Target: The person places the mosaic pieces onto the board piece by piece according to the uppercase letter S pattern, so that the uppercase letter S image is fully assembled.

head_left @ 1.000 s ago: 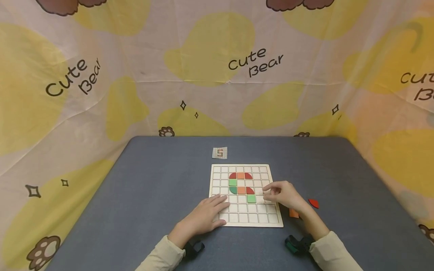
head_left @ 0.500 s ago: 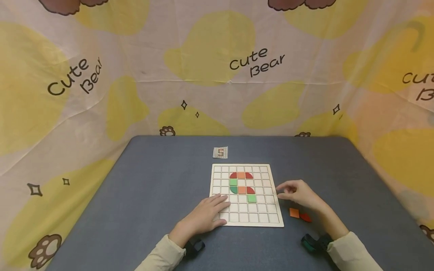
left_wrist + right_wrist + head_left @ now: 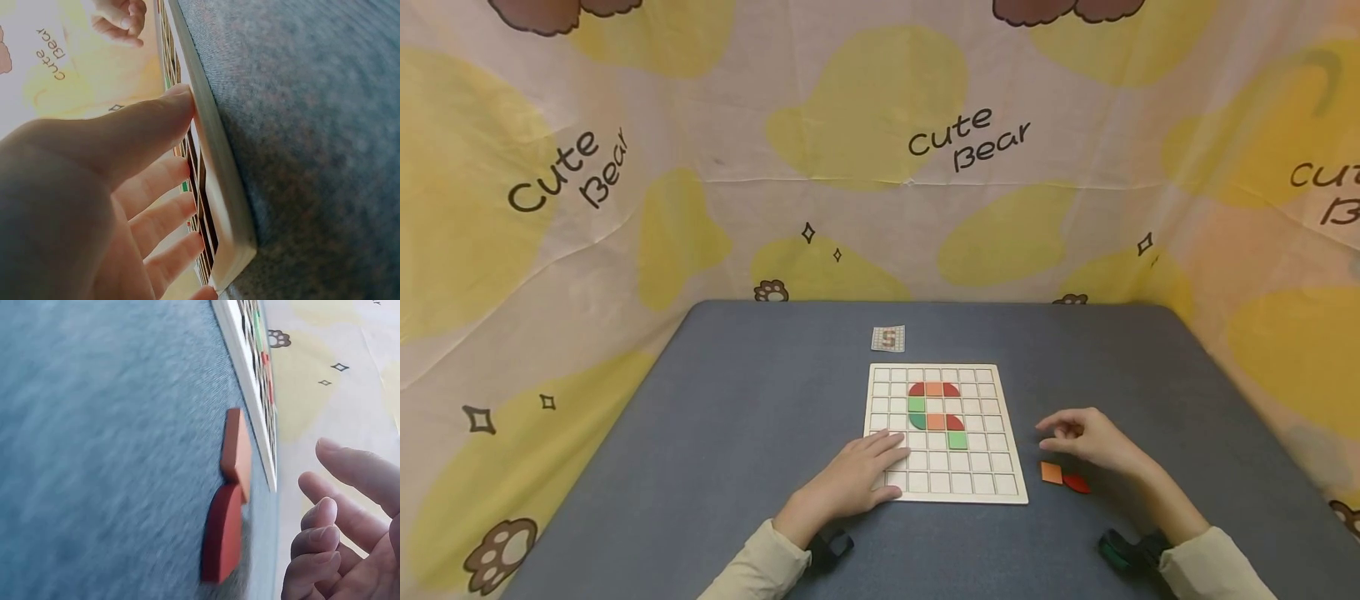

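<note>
My left hand (image 3: 853,475) rests with straight, spread fingers on the left front part of a white gridded board (image 3: 940,483). In the left wrist view, its thumb (image 3: 150,128) lies along the board's edge. Red, orange and green flat tiles (image 3: 917,404) fill several squares, forming a curved shape. My right hand (image 3: 1090,437) is beyond the board's right side, holding nothing; its thumb and forefinger are apart, the other fingers loosely curled. Close below it lie an orange square tile (image 3: 1051,472) and a red rounded tile (image 3: 1077,483), touching in the right wrist view.
A small card (image 3: 888,338) printed with a gridded S-like figure lies behind the board. Dark blue-grey cloth covers the table (image 3: 760,400). A patterned curtain (image 3: 865,117) stands along the back and sides. Black straps (image 3: 1131,552) sit at both wrists.
My right hand has drawn back from over the board to the right, bringing the orange and red tiles beside it into full view. My left hand has stayed put.
</note>
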The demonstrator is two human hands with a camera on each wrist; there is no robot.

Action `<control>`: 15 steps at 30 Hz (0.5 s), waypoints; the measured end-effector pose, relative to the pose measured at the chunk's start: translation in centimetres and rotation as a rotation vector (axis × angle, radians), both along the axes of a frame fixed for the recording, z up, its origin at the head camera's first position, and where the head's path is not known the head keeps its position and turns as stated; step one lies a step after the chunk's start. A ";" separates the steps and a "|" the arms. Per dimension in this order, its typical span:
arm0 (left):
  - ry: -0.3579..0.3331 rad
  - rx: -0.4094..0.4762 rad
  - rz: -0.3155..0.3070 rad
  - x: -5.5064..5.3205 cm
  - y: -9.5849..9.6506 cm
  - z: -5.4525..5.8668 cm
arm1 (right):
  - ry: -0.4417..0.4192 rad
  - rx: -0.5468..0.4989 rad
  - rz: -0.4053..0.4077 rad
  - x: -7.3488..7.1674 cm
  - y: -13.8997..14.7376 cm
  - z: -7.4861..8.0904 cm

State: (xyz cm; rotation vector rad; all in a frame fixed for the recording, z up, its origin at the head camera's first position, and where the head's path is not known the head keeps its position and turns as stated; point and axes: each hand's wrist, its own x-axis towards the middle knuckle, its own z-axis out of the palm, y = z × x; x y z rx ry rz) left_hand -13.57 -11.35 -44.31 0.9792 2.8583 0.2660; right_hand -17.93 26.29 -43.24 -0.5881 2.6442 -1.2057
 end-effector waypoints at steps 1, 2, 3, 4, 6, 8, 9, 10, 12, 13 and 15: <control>0.001 -0.001 0.000 0.0 0.0 0.0 | -0.003 0.001 0.003 0.1 0.2 0.0; 0.002 0.001 0.000 0.0 0.0 0.0 | -0.006 0.004 0.007 0.2 0.3 0.0; 0.004 0.001 0.000 0.0 0.0 0.0 | -0.006 0.007 0.011 0.3 0.5 0.0; 0.004 0.000 0.001 0.0 0.0 0.0 | -0.010 0.008 0.014 0.4 0.6 0.0; 0.001 0.002 0.002 0.0 0.0 -0.1 | -0.014 0.014 0.015 0.6 0.8 0.0; 0.001 0.004 0.001 0.0 0.0 -0.1 | -0.018 0.017 0.012 0.8 1.1 0.1; 0.000 0.004 0.001 -0.1 0.0 -0.1 | -0.020 0.019 0.009 0.9 1.2 0.1; -0.002 0.003 0.001 -0.1 0.0 -0.1 | -0.022 0.018 0.007 1.0 1.3 0.2; -0.001 -0.005 0.002 -0.1 0.1 0.0 | -0.031 0.017 0.009 1.1 1.6 0.2; -0.005 -0.007 0.005 -0.1 0.1 0.0 | -0.040 0.014 0.013 1.2 1.7 0.2; -0.011 -0.010 0.008 -0.1 0.1 0.0 | -0.059 0.009 0.026 1.3 2.0 0.2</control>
